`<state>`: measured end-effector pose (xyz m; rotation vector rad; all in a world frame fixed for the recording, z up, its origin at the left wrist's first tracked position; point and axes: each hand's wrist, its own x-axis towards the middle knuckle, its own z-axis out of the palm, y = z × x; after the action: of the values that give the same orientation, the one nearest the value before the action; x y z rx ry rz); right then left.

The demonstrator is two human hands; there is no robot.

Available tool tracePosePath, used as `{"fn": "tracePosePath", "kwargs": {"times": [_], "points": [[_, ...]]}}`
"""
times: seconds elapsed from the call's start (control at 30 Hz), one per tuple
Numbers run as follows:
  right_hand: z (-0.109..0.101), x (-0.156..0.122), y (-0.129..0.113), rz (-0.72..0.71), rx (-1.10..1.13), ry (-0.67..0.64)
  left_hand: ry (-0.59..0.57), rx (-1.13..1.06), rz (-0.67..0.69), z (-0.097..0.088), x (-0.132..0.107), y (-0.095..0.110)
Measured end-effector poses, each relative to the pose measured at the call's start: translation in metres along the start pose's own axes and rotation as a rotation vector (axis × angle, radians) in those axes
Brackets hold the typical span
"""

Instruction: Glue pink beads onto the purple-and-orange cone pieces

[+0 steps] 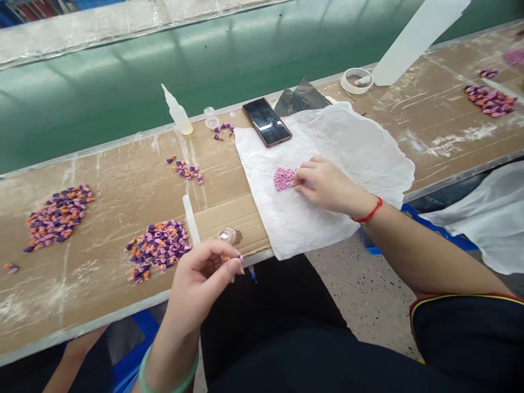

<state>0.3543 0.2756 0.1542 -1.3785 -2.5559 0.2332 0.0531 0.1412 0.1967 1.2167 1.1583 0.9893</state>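
Note:
Near the table's front edge, my left hand (204, 281) is closed in a pinch, thumb against fingertips. A small pink-and-orange piece (240, 257) shows at the tips, mostly covered by the fingers. My right hand (327, 183) reaches over a white cloth (262, 185), its fingertips pressed together at the right side of a pile of tiny pink-and-white pieces (283, 179). Whatever those fingers hold is hidden. Left of my left hand lies a heap of small purple, pink and orange pieces (159, 245). A small clear round container (227, 236) sits just beyond that hand.
A phone (267, 121) lies on the cloth's far edge. A squeeze bottle (179, 114) stands at the back, with a tape roll (356, 81) farther right. More piles of coloured pieces (60, 218) lie at the left and far right. Another person's arm (73, 360) shows at lower left.

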Motion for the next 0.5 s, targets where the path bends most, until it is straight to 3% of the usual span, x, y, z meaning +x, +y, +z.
{"fn": "tracePosePath", "kwargs": {"times": [0.23,0.5], "points": [[0.005,-0.005,-0.010,-0.060,-0.201,-0.005,-0.039,0.004,0.014,0.024,0.007,0.006],[-0.038,-0.027,-0.078,-0.335,0.240,0.141,0.022,0.268,0.142,0.052,0.022,0.016]]}}
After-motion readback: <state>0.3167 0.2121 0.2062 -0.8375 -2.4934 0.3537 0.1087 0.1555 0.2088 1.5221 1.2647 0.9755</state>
